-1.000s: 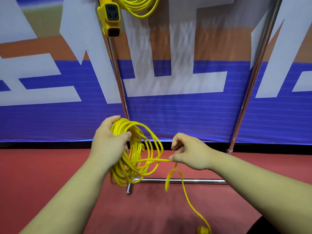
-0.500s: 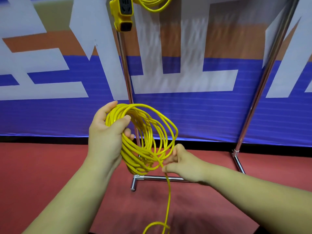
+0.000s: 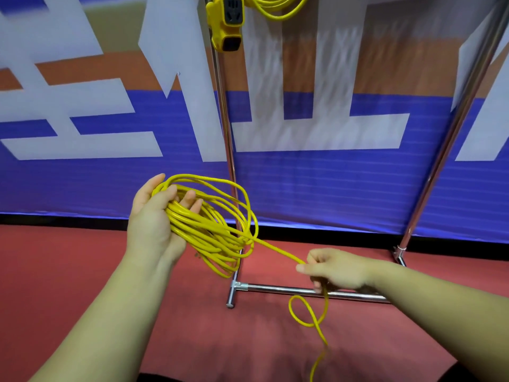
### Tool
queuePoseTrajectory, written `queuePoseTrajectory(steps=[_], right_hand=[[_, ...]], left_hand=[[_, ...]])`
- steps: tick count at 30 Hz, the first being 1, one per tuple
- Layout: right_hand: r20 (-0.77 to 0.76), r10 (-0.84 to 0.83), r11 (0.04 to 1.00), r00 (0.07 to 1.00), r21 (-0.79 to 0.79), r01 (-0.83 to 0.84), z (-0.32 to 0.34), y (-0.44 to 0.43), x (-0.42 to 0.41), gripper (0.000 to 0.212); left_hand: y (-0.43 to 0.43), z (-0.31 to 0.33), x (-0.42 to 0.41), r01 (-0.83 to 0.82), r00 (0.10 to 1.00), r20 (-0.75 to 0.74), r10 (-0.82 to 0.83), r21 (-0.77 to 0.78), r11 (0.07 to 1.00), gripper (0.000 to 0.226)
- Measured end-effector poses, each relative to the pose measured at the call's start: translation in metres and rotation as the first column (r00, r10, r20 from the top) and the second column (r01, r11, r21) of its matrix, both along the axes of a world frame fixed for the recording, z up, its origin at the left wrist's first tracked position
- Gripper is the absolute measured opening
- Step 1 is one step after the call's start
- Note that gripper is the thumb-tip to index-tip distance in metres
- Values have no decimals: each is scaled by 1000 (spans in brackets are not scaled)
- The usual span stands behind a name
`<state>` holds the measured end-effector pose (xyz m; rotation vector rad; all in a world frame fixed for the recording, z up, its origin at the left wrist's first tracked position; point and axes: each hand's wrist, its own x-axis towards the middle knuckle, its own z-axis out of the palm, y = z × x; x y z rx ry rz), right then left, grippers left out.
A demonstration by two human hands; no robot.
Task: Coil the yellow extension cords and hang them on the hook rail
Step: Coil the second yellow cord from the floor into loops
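My left hand [image 3: 153,221] holds a bundle of yellow cord loops [image 3: 212,227] at chest height, fingers curled through the coil's top. From the coil's lower right a loose strand runs to my right hand [image 3: 334,268], which pinches it lower and to the right. Below that hand the free tail [image 3: 311,318] makes a small loop and trails off the bottom edge. A second yellow coil [image 3: 278,8] with its socket block [image 3: 225,22] hangs at the top of the rack; the hook rail itself is out of frame.
The chrome rack's left upright [image 3: 224,128] and right upright [image 3: 446,139] rise in front of a blue, white and orange banner [image 3: 316,186]. Its base bar [image 3: 292,290] lies on the red floor [image 3: 68,257], just under my right hand.
My right hand has slid down and to the right along the strand, away from the coil. The coil in my left hand has tilted, and its fingers have loosened.
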<state>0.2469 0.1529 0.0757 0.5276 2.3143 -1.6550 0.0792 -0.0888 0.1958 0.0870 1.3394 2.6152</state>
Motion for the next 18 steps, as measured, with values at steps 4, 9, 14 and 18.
queuePoseTrajectory(steps=[4, 9, 14, 18], right_hand=[[-81, -261, 942, 962, -238, 236, 18, -1, -6, 38], [-199, -472, 826, 859, -441, 352, 65, -13, -11, 16], [-377, -369, 916, 849, -306, 262, 91, -26, -4, 14], [-452, -219, 967, 865, -216, 132, 100, -30, 0, 13]], left_hand=[[-3, -6, 1, 83, 992, -87, -90, -88, 993, 27], [6, -15, 20, 184, 941, -208, -266, -344, 921, 20], [24, -24, 44, 299, 911, -141, -387, -422, 856, 21], [36, -30, 56, 408, 864, -86, -496, -458, 790, 28]])
